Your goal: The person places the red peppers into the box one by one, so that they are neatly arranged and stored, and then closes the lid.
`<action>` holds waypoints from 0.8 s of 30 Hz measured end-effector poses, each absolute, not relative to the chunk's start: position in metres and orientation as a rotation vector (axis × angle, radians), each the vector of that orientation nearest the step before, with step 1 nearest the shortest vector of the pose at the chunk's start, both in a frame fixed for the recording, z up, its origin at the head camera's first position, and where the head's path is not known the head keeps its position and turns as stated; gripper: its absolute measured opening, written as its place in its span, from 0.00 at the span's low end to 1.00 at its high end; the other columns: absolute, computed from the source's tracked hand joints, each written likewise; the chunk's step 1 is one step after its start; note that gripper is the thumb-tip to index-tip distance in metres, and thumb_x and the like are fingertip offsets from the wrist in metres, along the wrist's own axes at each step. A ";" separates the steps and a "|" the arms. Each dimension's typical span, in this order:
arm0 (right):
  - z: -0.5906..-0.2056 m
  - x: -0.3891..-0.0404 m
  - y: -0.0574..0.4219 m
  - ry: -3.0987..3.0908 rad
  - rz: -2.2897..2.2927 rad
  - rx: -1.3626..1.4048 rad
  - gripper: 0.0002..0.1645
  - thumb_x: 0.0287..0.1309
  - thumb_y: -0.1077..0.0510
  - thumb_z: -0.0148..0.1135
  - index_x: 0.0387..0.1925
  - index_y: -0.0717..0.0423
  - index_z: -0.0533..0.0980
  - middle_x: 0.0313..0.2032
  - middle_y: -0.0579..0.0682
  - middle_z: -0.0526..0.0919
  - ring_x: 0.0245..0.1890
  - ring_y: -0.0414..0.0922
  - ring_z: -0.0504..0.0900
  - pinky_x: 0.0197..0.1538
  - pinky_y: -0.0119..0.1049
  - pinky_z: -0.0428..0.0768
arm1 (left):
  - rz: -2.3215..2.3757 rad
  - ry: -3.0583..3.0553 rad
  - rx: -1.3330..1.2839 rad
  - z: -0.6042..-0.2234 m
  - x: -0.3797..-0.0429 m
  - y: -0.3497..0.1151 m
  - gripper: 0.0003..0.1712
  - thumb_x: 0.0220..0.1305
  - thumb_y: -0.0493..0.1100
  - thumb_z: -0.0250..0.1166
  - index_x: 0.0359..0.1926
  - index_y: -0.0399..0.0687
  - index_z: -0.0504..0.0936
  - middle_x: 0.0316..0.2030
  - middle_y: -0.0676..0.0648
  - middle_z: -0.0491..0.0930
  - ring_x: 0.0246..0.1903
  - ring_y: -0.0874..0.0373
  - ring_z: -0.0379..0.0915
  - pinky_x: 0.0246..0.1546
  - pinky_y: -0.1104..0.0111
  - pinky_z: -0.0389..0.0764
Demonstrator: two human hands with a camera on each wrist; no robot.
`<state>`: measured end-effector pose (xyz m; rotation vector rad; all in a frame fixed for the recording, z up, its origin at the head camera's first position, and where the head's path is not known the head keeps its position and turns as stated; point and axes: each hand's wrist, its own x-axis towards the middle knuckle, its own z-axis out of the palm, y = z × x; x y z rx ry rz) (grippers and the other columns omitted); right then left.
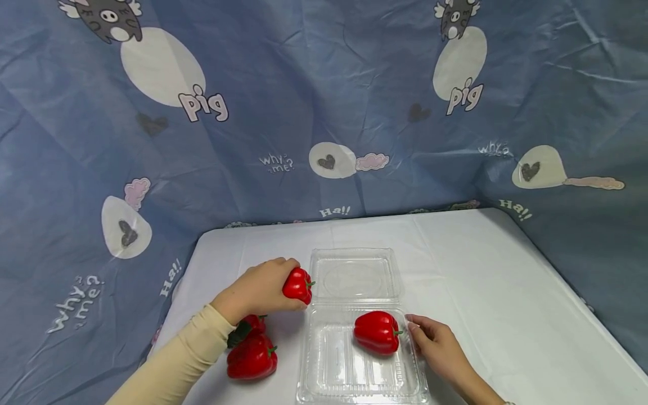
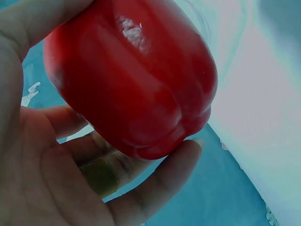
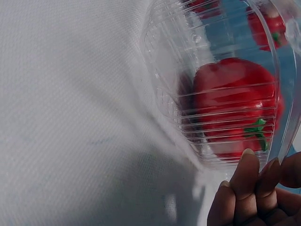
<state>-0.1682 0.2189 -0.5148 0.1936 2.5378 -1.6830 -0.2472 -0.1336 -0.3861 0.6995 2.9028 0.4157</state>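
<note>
The left hand (image 1: pixel 258 289) grips a small glossy red bell pepper (image 1: pixel 297 285) just left of the clear plastic clamshell tray (image 1: pixel 361 374), stem toward it; the right hand's (image 1: pixel 436 346) fingertips touch the tray's right rim

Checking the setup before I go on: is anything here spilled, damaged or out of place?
Nothing stands out. The clear clamshell box lies open on the table with one red pepper inside; the left hand grips another pepper beside it, and two more peppers sit on the cloth, intact.

White tablecloth (image 1: pixel 506 292) — blue pig-print backdrop (image 1: pixel 304 101).
</note>
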 end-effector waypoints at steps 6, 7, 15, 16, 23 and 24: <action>-0.515 -0.168 0.218 2.541 -1.690 0.190 0.19 0.69 0.59 0.59 0.56 0.65 0.78 0.24 0.51 0.77 0.22 0.42 0.75 0.26 0.32 0.76 | 0.420 2.868 0.751 -0.388 -0.243 -0.124 0.41 0.44 0.62 0.77 0.57 0.49 0.76 0.43 0.52 0.77 0.39 0.59 0.75 0.34 0.64 0.81; -0.515 -0.168 0.218 2.543 -1.688 0.194 0.19 0.69 0.58 0.59 0.56 0.65 0.78 0.24 0.51 0.77 0.22 0.43 0.76 0.26 0.32 0.76 | 0.423 2.862 0.765 -0.388 -0.242 -0.122 0.41 0.44 0.62 0.77 0.57 0.49 0.76 0.43 0.53 0.77 0.39 0.59 0.75 0.33 0.64 0.81; -0.515 -0.168 0.217 2.539 -1.682 0.205 0.19 0.69 0.58 0.58 0.56 0.65 0.78 0.25 0.51 0.78 0.23 0.43 0.76 0.27 0.33 0.77 | 0.400 2.831 0.859 -0.393 -0.235 -0.107 0.40 0.45 0.64 0.75 0.55 0.49 0.76 0.43 0.53 0.78 0.38 0.59 0.76 0.32 0.65 0.81; -0.514 -0.168 0.217 2.537 -1.685 0.205 0.19 0.69 0.58 0.58 0.56 0.65 0.77 0.25 0.51 0.78 0.23 0.43 0.76 0.27 0.33 0.77 | 0.394 2.827 0.867 -0.395 -0.233 -0.105 0.40 0.45 0.64 0.75 0.55 0.49 0.76 0.43 0.53 0.78 0.38 0.59 0.76 0.32 0.65 0.80; -0.512 -0.167 0.216 2.541 -1.682 0.198 0.19 0.69 0.59 0.58 0.56 0.66 0.77 0.25 0.52 0.78 0.23 0.43 0.76 0.26 0.33 0.77 | 0.348 2.808 0.924 -0.408 -0.225 -0.094 0.37 0.45 0.64 0.74 0.52 0.51 0.77 0.40 0.55 0.76 0.36 0.61 0.75 0.32 0.64 0.80; -0.512 -0.167 0.216 2.543 -1.678 0.199 0.19 0.69 0.59 0.58 0.56 0.66 0.77 0.25 0.51 0.78 0.23 0.43 0.76 0.26 0.32 0.76 | 0.347 2.804 0.929 -0.409 -0.224 -0.092 0.37 0.45 0.64 0.74 0.52 0.51 0.77 0.39 0.55 0.76 0.35 0.61 0.75 0.32 0.64 0.80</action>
